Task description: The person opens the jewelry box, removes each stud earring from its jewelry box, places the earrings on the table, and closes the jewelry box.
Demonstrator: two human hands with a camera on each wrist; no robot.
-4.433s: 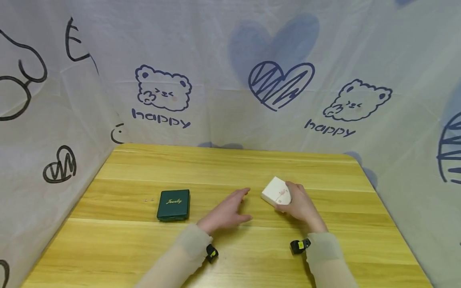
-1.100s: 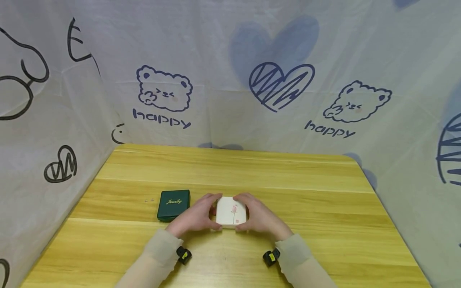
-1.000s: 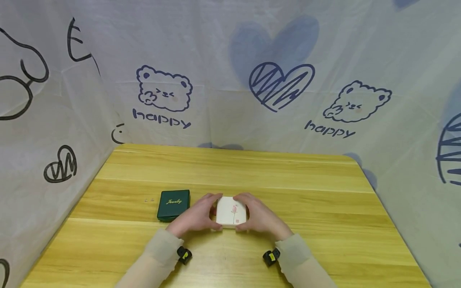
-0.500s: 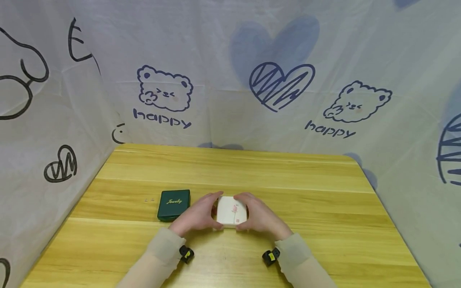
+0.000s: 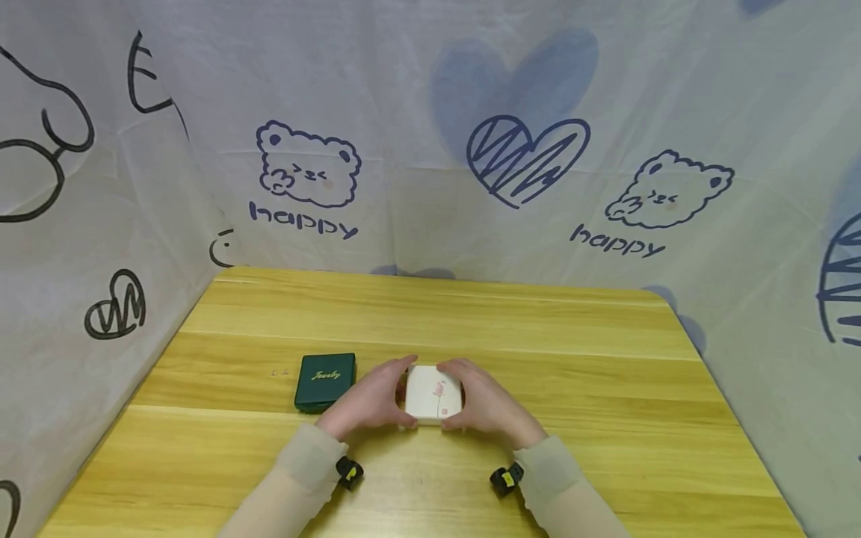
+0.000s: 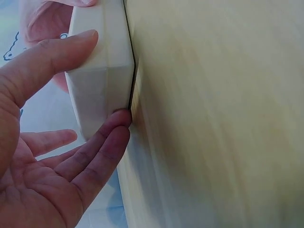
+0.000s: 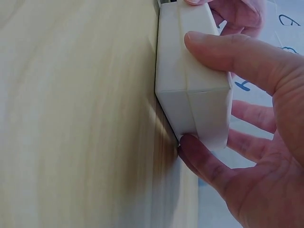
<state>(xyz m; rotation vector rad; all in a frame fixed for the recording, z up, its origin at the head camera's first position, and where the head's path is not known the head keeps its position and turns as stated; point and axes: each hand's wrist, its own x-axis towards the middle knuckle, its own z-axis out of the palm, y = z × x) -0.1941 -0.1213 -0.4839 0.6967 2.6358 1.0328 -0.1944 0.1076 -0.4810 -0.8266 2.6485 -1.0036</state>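
A small white box with a pink flower printed on its lid sits on the table, lid closed. My left hand grips its left side, and my right hand grips the right side. Both thumbs lie on the box's near face. In the left wrist view, fingertips reach the box's bottom edge. A seam between lid and base shows along the white box in the right wrist view, where a fingertip touches low on its side.
Left of the hands lies a closed dark green box with gold "Jewelry" lettering, close to the left wrist. Beyond its left side are two tiny pale pieces. A printed white cloth hangs behind the table.
Since the oldest frame, the white box has come from the right to the middle front and turned square. The left hand has joined the right on it. Over the last second, hardly anything moves.
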